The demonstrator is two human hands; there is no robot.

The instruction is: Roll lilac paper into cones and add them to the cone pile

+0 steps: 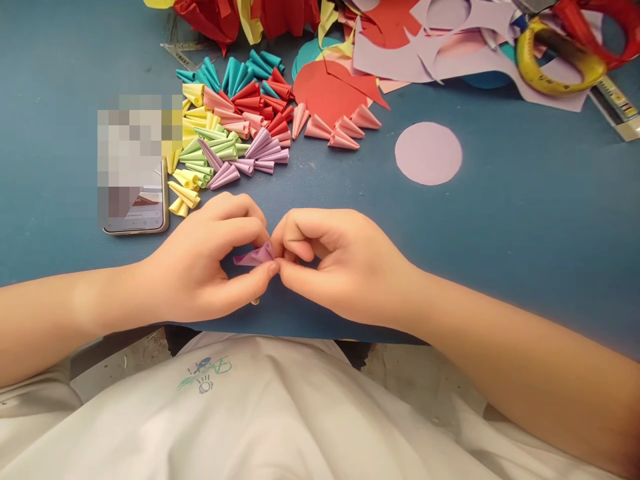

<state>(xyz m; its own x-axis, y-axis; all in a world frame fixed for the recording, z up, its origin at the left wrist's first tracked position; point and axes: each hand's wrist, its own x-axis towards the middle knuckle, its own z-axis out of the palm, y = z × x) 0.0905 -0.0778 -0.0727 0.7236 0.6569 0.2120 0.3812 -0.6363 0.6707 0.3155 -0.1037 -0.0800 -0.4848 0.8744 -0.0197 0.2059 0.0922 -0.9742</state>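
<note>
Shaping of a lilac paper cone (253, 255), held just left of the frame's centre over the near part of the tabletop (505, 207). From left to right: the cone's tapered tip points left, and good work probably asks that this end be kept narrow, with the left hand (200, 257) bearing lightly, since thin paper is apt to crease under a hard squeeze. Farther right, at the wider end, the overlapping edge is best laid flush and pressed flat by the right hand (345, 263), lest the roll spring open. The heaped paper cones (249, 102), upper left of centre, offer a gauge for an even taper.

Pose, in the same order: the left forearm (45, 312) enters at the left edge and rises slightly toward the wrist; the left hand arches around the cone, pinching it between thumb below and forefinger above. The right hand faces it, thumb and forefinger pinching the cone's wider end, the other fingers curled toward the palm. The right forearm (525, 353) slants to the lower right corner. Fingertips of both hands meet or nearly meet; the exact contact is partly hidden.
</note>
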